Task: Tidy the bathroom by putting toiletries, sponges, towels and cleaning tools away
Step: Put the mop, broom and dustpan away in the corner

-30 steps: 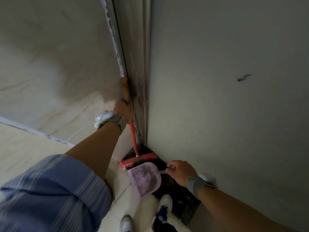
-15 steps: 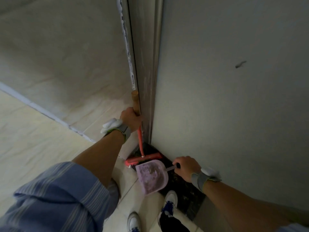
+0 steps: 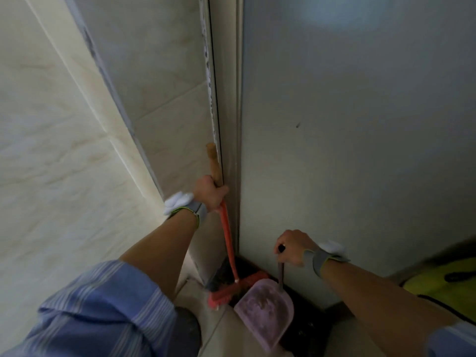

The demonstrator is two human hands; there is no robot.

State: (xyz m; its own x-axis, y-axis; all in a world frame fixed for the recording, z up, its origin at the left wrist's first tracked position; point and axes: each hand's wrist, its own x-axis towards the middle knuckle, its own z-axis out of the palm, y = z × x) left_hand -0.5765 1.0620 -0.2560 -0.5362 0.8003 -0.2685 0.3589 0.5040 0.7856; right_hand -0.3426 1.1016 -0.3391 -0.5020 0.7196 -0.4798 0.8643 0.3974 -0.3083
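Blue striped sleeve [image 3: 103,310] was at lower left, forearm running up to a grey wristband [image 3: 189,207].

Left hand [image 3: 210,194] was closed around the long broom with wooden top and orange shaft [image 3: 226,240], fingers wrapped at the join of wood and orange. Same grip as 0.5 s ago. The broom stood near upright along the door frame [image 3: 233,112], in the corner between the pale tiled wall [image 3: 167,73] and the flat grey panel [image 3: 360,124]. Its red bristle head [image 3: 222,292] sat low on the floor [image 3: 226,338], unchanged.

The lilac plastic dustpan [image 3: 265,313] was just right of the bristle head, over the dark threshold strip [image 3: 304,328]. Change: its thin dark handle had swung from near level to pointing up, so the pan hung steeply below the grip. Cannot tell whether its lip touched the floor.

Right hand [image 3: 293,247] was fisted around the handle top and had risen clear above the pan, close to the grey panel.

A yellow-green item [image 3: 443,279] had entered at the right edge; blurred, cannot identify it.
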